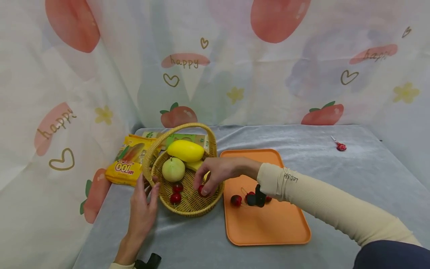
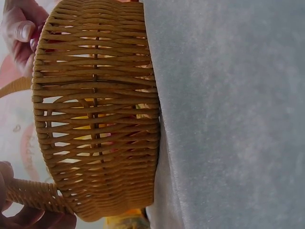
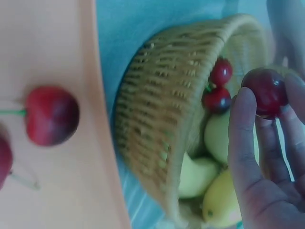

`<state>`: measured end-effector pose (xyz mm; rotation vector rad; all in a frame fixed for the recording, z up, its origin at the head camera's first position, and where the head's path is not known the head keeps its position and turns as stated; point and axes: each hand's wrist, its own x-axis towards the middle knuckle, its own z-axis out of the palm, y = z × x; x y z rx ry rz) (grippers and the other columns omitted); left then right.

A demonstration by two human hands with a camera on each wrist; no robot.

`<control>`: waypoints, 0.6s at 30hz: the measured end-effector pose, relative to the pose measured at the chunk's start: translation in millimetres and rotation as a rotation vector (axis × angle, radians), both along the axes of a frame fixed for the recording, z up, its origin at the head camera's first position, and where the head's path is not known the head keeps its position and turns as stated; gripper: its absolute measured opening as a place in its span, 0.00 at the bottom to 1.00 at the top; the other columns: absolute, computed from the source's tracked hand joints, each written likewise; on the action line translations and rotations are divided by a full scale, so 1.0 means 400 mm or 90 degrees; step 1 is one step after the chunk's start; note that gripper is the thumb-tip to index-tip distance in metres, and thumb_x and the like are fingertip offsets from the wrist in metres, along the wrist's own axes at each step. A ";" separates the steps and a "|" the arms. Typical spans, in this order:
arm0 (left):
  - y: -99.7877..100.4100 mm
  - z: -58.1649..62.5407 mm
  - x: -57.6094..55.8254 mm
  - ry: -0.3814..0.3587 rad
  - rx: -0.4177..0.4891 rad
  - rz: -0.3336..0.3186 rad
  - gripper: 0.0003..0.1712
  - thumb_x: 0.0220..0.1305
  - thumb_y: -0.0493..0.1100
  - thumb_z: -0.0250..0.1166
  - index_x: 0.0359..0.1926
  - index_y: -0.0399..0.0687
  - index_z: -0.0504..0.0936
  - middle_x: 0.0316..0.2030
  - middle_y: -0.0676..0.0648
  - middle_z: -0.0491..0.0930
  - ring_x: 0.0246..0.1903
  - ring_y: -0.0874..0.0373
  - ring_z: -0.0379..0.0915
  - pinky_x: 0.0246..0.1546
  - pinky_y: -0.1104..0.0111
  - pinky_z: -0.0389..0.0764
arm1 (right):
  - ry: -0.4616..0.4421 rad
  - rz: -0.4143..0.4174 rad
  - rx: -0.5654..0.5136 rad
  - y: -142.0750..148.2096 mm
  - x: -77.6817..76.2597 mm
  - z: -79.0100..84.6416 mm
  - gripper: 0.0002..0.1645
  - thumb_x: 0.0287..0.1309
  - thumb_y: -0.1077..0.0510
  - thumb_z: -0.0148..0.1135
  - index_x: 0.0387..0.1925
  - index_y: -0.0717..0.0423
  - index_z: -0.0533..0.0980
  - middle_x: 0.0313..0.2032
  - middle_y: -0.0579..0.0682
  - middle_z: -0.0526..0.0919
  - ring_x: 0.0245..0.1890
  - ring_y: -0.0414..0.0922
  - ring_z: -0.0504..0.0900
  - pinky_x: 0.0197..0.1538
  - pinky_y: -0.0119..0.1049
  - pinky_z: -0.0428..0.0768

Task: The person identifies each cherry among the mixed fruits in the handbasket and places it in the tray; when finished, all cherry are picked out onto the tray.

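My left hand (image 1: 142,209) grips the handle of a wicker basket (image 1: 198,213) at its left base; the left wrist view shows fingers (image 2: 33,217) curled round the handle (image 2: 35,194). Over the basket's right side my right hand (image 1: 220,172) pinches a dark red cherry (image 3: 265,93) between thumb and fingers. Inside the basket lie two more cherries (image 1: 175,198), a pale green round fruit (image 1: 173,170), a yellow mango-shaped fruit (image 1: 185,150) and a banana (image 1: 193,165), partly hidden by my right hand. Several cherries (image 1: 236,200) rest on the orange tray (image 1: 265,229) under my right forearm.
A yellow snack bag (image 1: 125,160) lies left of the basket, with a green printed package (image 1: 186,140) behind it. Far right on the grey cloth (image 1: 342,179) is a small red thing with a pale stick (image 1: 340,147). A printed curtain (image 1: 235,63) hangs behind the table.
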<state>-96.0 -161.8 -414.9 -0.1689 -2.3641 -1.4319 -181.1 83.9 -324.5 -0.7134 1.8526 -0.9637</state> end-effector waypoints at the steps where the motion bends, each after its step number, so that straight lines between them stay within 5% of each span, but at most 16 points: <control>1: 0.001 0.000 0.000 -0.003 0.000 0.000 0.28 0.70 0.43 0.54 0.68 0.44 0.59 0.50 0.41 0.74 0.55 0.50 0.72 0.54 0.50 0.76 | 0.003 -0.006 0.000 0.012 0.001 0.006 0.12 0.54 0.65 0.66 0.42 0.61 0.80 0.36 0.51 0.83 0.35 0.46 0.82 0.44 0.40 0.85; 18: 0.001 -0.002 0.002 -0.019 -0.001 0.005 0.31 0.69 0.43 0.56 0.69 0.44 0.57 0.51 0.42 0.73 0.56 0.49 0.71 0.55 0.49 0.75 | 0.024 -0.114 -0.003 0.240 0.032 0.063 0.14 0.57 0.63 0.64 0.45 0.60 0.78 0.41 0.55 0.84 0.44 0.49 0.84 0.49 0.40 0.82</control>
